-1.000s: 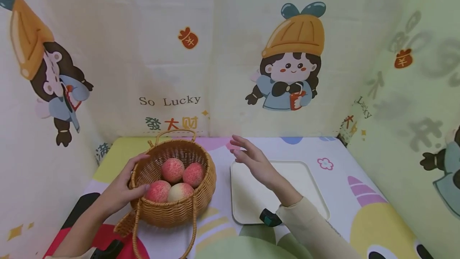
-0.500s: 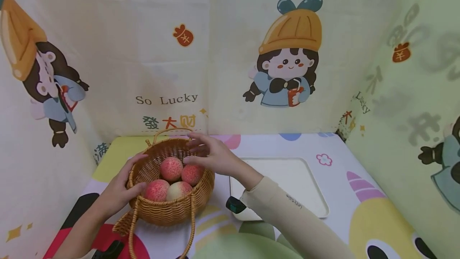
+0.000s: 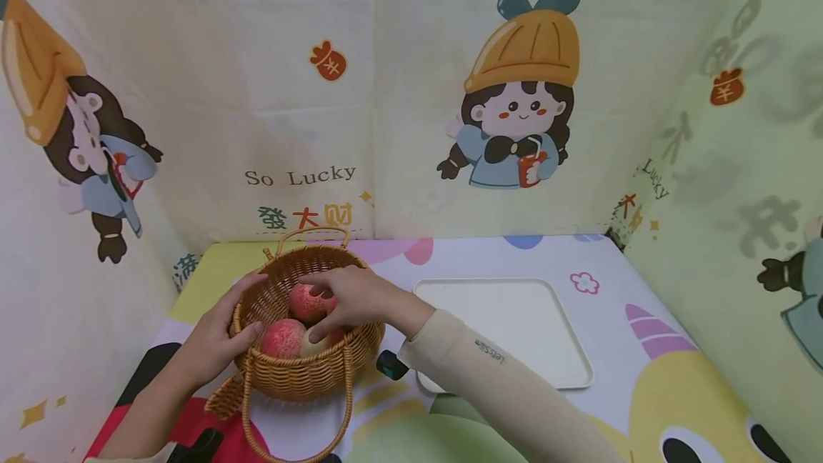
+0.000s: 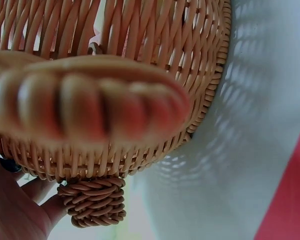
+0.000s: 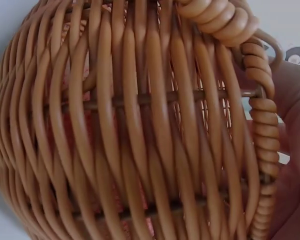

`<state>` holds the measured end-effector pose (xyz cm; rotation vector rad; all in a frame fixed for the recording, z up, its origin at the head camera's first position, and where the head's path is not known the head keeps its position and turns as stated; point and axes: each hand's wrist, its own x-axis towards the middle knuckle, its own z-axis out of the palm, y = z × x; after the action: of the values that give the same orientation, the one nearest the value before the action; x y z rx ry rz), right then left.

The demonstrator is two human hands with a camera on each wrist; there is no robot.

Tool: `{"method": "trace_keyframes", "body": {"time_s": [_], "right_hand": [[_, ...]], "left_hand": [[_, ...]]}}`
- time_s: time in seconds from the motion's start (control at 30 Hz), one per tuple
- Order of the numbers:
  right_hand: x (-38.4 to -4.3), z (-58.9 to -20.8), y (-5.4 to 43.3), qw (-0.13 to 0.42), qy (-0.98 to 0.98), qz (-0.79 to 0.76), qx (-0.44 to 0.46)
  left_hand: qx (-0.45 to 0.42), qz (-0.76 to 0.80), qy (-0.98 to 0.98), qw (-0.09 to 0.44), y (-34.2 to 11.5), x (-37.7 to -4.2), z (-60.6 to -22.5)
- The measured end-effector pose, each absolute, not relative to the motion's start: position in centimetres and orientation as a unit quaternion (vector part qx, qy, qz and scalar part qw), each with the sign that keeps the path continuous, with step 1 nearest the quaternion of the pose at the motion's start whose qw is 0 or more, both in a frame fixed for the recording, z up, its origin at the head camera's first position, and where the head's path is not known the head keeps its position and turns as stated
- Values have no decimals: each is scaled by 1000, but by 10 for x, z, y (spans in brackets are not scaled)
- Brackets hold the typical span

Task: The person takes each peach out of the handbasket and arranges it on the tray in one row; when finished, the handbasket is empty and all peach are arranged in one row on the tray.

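A brown wicker basket [image 3: 302, 381] with a looped handle stands on the left of the table, holding several pink-red peaches. My left hand [image 3: 215, 334] grips its left rim, thumb over the edge; in the left wrist view that hand [image 4: 15, 210] shows at the lower left, beside the weave. Over the right rim reaches my right hand [image 3: 353, 296], fingers and thumb spread around the right-hand peach [image 3: 331, 304], which is mostly hidden. The thumb overlaps a paler peach [image 3: 315, 345]; the fingertips overlap the rear peach [image 3: 305, 304]. A red peach [image 3: 283, 338] lies at front left.
To the right of the basket lies a white rectangular tray [image 3: 514, 334], partly behind the right sleeve [image 3: 476, 366]. The table has a colourful printed cover [image 3: 604, 313]. Printed curtains [image 3: 411, 91] enclose the back and sides.
My right hand has moved left from above the tray, over the basket's right rim, and down among the peaches. The left hand stays on the rim.
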<state>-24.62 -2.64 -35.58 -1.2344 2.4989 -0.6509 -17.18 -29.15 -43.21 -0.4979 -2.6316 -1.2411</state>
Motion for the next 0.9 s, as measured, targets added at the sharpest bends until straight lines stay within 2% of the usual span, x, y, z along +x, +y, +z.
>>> {"method": "trace_keyframes", "body": {"time_s": [0.27, 0.67, 0.8, 0.9], "right_hand": [[-242, -359, -41, 142, 891, -89, -422], [-237, -368, -59, 207, 896, -14, -392], [-238, -370, -59, 192, 895, -9, -403], [-240, -370, -55, 145, 895, -37, -420]], "left_hand": [[-166, -421, -888, 82, -288, -170, -428], [-161, -418, -891, 80, -290, -170, -431], [-161, -417, -891, 82, -289, -169, -431], [-163, -418, -890, 83, -289, -169, -429]]}}
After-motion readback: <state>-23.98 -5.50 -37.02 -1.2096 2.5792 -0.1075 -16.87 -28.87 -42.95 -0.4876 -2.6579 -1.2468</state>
